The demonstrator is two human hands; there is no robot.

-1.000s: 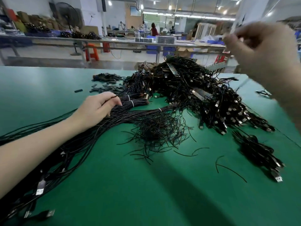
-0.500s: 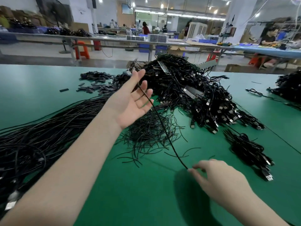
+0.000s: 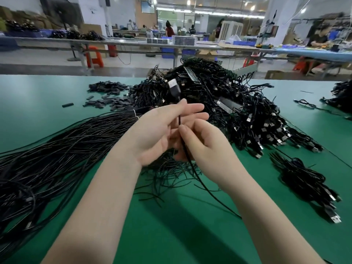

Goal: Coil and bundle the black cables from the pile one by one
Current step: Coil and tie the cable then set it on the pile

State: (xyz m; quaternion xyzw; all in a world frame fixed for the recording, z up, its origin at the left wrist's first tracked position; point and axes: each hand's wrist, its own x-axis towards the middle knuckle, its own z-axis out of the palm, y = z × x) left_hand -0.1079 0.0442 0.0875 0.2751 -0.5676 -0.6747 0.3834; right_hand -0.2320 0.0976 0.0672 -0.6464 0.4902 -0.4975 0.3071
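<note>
One black cable [image 3: 192,164] is held above mid-table, laid across the left hand [image 3: 162,134] with fingers straight and loosely together, pinched by the right hand [image 3: 205,145]; loops are best wound evenly, tension kept light, plug [image 3: 174,89] left free.

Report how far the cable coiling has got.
Done: a large heap of bundled cables behind the hands and a few bundles at right. In hand: one cable lies across the left hand, pinched by the right hand, not yet coiled. Left: the long loose cables at left.
</note>
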